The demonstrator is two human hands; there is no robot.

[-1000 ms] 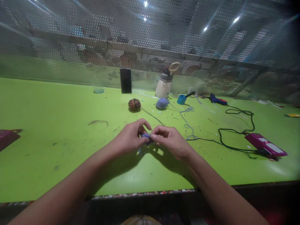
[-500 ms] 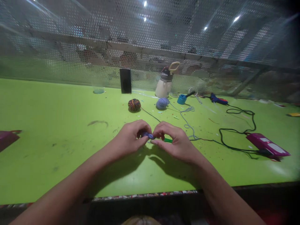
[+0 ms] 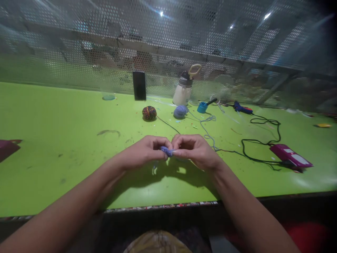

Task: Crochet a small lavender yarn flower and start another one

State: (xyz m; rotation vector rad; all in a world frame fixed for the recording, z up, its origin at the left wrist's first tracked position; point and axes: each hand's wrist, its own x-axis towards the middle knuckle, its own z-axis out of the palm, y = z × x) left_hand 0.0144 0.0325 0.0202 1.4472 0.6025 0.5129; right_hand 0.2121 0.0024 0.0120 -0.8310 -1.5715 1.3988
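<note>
Between the thumb and fingers of my left hand (image 3: 143, 153) is a small piece of purple-blue crochet (image 3: 166, 151). My right hand (image 3: 198, 151) is closed in a pinch at the right end of this piece, its fingertips close against those of the left. The green crochet hook seen in that hand a moment ago is now hidden by the fingers. A short yarn end hangs below the left hand. Beyond the hands lie a dark multicoloured yarn ball (image 3: 149, 113) and a lavender yarn ball (image 3: 180, 111), each trailing a strand towards me.
On the green table (image 3: 65, 123) a dark phone (image 3: 139, 86) stands upright beside a pale bottle (image 3: 182, 93). Farther right are a blue tape roll (image 3: 202, 107), a blue glue gun (image 3: 242, 108) and a magenta box (image 3: 291, 155) with black cord. A perforated metal screen (image 3: 158, 45) rises behind.
The green hook handle has gone out of sight behind my right fingers. Both hands remain together at the crochet piece, whose angle has changed slightly. The camera view has tilted a little.
</note>
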